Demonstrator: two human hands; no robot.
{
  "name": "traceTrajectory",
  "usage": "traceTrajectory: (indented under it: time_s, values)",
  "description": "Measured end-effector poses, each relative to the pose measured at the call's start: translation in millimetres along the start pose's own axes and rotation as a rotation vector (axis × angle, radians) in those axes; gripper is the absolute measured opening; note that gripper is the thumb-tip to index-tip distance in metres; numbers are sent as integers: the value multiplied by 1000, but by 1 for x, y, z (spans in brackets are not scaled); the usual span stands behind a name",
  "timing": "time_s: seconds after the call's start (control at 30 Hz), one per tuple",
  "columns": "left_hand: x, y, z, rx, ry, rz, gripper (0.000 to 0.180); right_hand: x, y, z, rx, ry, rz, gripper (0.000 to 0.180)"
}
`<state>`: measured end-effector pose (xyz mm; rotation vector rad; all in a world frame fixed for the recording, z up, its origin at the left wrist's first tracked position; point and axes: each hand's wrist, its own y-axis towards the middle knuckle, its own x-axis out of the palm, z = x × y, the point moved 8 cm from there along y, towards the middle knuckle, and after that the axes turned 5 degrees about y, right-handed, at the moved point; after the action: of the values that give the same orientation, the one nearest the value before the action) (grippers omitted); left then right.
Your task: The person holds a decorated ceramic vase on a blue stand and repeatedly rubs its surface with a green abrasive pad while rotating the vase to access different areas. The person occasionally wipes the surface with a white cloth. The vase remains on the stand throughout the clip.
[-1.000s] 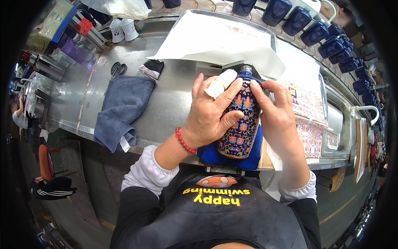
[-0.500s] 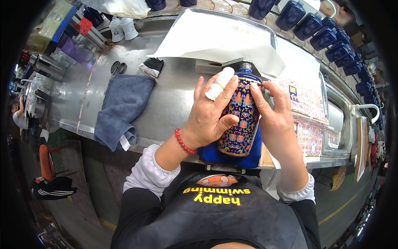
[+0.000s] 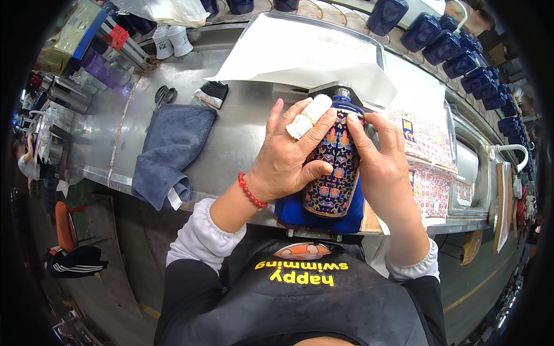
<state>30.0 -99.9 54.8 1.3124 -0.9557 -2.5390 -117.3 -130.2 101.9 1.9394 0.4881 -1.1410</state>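
Note:
A dark blue bottle (image 3: 334,167) with a colourful floral pattern lies on a blue cloth pad (image 3: 288,213), its neck pointing away from me. My left hand (image 3: 291,147), fingers spread, rests along the bottle's left side. Its index finger lies on the upper left of the pattern and its thumb on the lower left. One finger is wrapped in white padding (image 3: 309,117) held by a yellow band. My right hand (image 3: 384,153) grips the bottle's right side, thumb on the pattern's upper edge, fingers bent around the shoulder. Their tips are partly hidden.
On the metal bench, a grey-blue towel (image 3: 173,147) and scissors (image 3: 164,95) lie left. White paper covers a tray (image 3: 300,52) ahead. Patterned sheets (image 3: 430,141) and a sink (image 3: 479,173) are right. Blue bottles (image 3: 421,33) line a track beyond.
My left wrist and forearm have shifted slightly left, the fingers staying by the bottle. My right hand is almost still. The blue bottles on the far track have moved right.

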Motion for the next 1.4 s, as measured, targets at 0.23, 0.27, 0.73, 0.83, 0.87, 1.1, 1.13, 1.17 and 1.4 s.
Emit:
traceTrajectory:
  time_s: [0.23,0.27,0.73,0.83,0.87,1.1,1.13,1.17,1.4]
  values:
    - [0,0,-1,12,-23,7,81,-3,0,-6,-19,-39,-4,65]
    - [0,0,-1,10,-30,10,81,-3,0,-6,-8,-33,-7,66]
    - [6,-5,1,-22,-129,15,86,-1,-3,-1,13,-20,-18,70]
    - [7,-3,3,-4,-90,-8,87,0,-2,-2,12,-13,-8,70]
    - [7,-3,4,3,-78,-13,88,0,-2,-2,13,-11,-8,71]
    - [4,-10,5,-39,-138,-3,89,-1,-10,-4,12,7,-16,72]
    - [4,-12,6,-31,-110,-14,90,0,-12,-4,7,-2,-22,72]
    - [4,-13,8,-16,-83,-16,90,1,-13,-4,16,-5,-23,72]
    - [3,-16,9,-1,-36,-43,91,2,-14,-1,49,9,-27,72]
